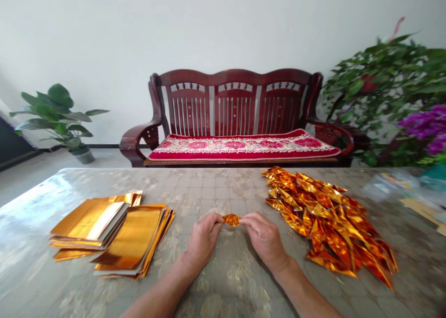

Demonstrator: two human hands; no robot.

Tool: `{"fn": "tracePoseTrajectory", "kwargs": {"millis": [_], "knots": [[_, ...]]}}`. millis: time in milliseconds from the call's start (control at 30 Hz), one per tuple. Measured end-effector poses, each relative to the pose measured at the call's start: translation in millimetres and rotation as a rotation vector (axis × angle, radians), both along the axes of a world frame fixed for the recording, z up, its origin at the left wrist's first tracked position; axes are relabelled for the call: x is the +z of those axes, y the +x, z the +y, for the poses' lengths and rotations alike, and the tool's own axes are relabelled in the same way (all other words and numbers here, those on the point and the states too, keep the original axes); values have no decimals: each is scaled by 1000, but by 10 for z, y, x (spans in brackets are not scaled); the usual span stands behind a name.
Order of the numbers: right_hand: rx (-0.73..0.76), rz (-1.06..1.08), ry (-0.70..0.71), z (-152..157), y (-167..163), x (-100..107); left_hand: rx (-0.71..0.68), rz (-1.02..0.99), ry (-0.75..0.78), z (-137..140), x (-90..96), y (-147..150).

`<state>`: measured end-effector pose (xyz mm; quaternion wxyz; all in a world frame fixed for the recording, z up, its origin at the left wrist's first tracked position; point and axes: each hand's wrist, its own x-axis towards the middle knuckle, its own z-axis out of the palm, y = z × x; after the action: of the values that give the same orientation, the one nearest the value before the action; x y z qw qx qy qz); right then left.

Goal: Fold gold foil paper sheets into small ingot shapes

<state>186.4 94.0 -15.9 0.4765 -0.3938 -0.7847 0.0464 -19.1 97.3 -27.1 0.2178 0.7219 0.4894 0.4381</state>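
Both hands occupied. Left hand [205,234]: thumb and fingers pinched on the left tip of one folded gold-foil piece [232,220]. Right hand [265,239]: same pinch on the right tip. Piece is small, pointed at both ends, wide and crinkled in the middle, held level between the fingertips over the central part of the tabletop [212,183]. Can't tell if it touches the surface.

Toward the left edge of the tabletop: two stacks of flat gold-foil sheets, side by side and touching. The left stack [81,220] sits a bit closer to the far edge; the right stack [134,234] is nearer the left hand, its sheets fanned unevenly. Grey shows along some sheet edges.

Right of the right hand: a heap of folded foil pieces [324,211], pointed ends, overlapping, running diagonally from the far edge down toward the near right corner.

Far right corner: clear plastic bag [392,185], tan cardboard strip [421,211] just beside it, both blurred.

Beyond the far edge: dark red wooden bench [235,109] against the wall, with a red-and-white floral seat mat [240,147]. Potted plant [61,113] left of the bench, leafy plant [379,81] and purple flowers [425,125] on the right.
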Motion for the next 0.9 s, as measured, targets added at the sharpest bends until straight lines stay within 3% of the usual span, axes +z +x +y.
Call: {"fn": "tracePoseTrajectory", "kwargs": {"millis": [300,467,633,900], "knots": [[-29,-55,10,6,39,-62,-4,-55,24,66,-30,9],[-78,-66,16,16,42,-86,29,-108,-52,99,-84,2],[-209,-34,-13,37,46,-125,45,-160,-108,133,-117,-2],[-376,53,-97,89,129,-214,151,-74,-145,161,-73,-12]]}}
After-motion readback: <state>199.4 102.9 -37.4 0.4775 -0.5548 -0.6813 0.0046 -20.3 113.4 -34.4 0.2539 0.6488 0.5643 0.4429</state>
